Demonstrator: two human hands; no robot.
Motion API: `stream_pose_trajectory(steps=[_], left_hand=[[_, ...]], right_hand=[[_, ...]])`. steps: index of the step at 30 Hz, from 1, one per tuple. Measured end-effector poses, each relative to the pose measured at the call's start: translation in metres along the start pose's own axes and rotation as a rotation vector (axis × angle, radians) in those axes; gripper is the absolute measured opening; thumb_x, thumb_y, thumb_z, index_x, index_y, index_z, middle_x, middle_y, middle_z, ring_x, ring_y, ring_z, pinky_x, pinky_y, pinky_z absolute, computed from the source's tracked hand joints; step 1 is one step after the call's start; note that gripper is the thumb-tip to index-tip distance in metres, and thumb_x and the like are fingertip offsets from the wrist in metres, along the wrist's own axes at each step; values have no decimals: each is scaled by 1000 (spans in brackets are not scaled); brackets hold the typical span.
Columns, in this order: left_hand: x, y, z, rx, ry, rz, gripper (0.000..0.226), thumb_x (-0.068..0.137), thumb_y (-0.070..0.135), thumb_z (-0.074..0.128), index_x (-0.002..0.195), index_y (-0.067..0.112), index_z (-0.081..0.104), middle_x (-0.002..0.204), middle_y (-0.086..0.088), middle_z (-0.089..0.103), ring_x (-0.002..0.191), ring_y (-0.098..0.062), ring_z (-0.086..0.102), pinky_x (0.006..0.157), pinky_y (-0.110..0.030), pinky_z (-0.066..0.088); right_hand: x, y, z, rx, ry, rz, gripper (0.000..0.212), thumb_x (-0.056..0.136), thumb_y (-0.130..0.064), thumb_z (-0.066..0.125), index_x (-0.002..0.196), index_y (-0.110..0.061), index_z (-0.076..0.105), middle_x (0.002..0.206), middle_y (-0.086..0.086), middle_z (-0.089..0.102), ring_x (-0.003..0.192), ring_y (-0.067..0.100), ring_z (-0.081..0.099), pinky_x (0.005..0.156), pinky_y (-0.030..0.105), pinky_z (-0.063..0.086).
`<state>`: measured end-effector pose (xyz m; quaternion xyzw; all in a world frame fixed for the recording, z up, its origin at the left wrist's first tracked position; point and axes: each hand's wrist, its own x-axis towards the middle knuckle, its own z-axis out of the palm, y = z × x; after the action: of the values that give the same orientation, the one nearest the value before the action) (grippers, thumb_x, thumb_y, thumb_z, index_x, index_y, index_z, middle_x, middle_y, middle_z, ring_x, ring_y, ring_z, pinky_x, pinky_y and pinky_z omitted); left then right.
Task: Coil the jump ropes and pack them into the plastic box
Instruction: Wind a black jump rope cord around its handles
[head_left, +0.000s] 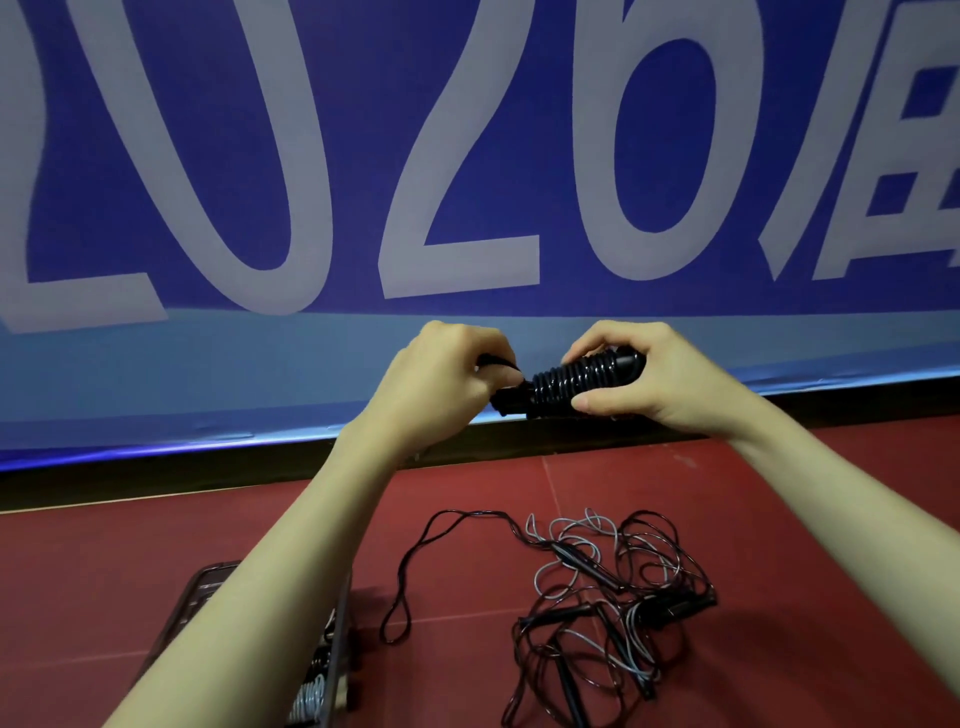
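Bundle (571, 382) is up in the air between both hands, in front of the blue banner (467, 156); it's a black rope wound tight round its handles, long axis running roughly left-right and tilted a bit, right end higher; right hand (660, 379) has its grip wrapped round the right half, thumb underneath and fingers curled over the top, so that end is pinned; left hand (441, 384) pinches the loose tail (498, 361) right at the bundle's left end, fingers curled tight on it; so the free end lies just left of the coils and the left hand is the one on it, touching or nearly touching the handle tip there; my guess is the next bit is tucking or finishing that last wrap, and it all turns on the tail going round the axis while the right hand keeps the thing from spinning.

Box (208, 587) is down on the red floor (104, 571) at lower left, well below the hands and nearer the left arm; forearm covers most of it, only a rim and a corner show; something coiled seems to be inside, pale and dark, can't tell how many.

Pile (613, 597) of loose ropes, black and grey, sits on the floor lower right, tangled; can't count them; one black loop trails off left toward the box but stops short of it.

Can't see how the tail is fixed, fingers hide it.
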<state>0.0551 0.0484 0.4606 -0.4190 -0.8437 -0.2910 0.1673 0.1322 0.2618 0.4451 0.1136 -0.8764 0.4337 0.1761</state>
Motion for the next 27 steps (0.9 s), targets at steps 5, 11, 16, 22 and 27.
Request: stream_pose_trajectory(steps=[5,11,16,22,27], left_hand=[[-1,2,-8,-247,-66,-41,15,71,17,82,70,17,68,72,5,68,63,-7,57,64,-21,46],[-2,-12,-11,-565,-173,-127,11,74,17,78,70,22,69,74,-10,66,72,-23,52,73,-38,43],[-6,-17,3,-794,-219,-169,20,91,2,58,76,16,61,73,1,59,64,-14,54,64,-27,41],[-6,-23,25,-932,-118,-254,36,97,-5,43,75,15,63,64,7,57,52,-7,44,55,-20,40],[-1,-9,44,-1013,-168,-392,35,104,29,37,80,19,60,59,5,39,48,-8,23,42,-17,19]], right_hand=[[-4,-13,-2,34,-152,-20,28,68,-12,83,92,-16,70,83,8,64,69,10,57,64,18,47],[-7,-18,-4,267,-185,-33,35,60,-22,82,92,-17,71,87,14,63,75,17,59,65,23,52],[-6,-15,6,413,-131,-49,34,58,-26,79,90,-20,71,86,1,65,74,14,61,61,23,52],[-1,-13,18,577,35,-3,34,59,-27,78,91,-20,72,84,3,64,67,27,59,57,38,46],[5,-8,23,618,230,79,28,62,-20,81,88,-21,71,76,3,67,57,24,57,54,32,36]])
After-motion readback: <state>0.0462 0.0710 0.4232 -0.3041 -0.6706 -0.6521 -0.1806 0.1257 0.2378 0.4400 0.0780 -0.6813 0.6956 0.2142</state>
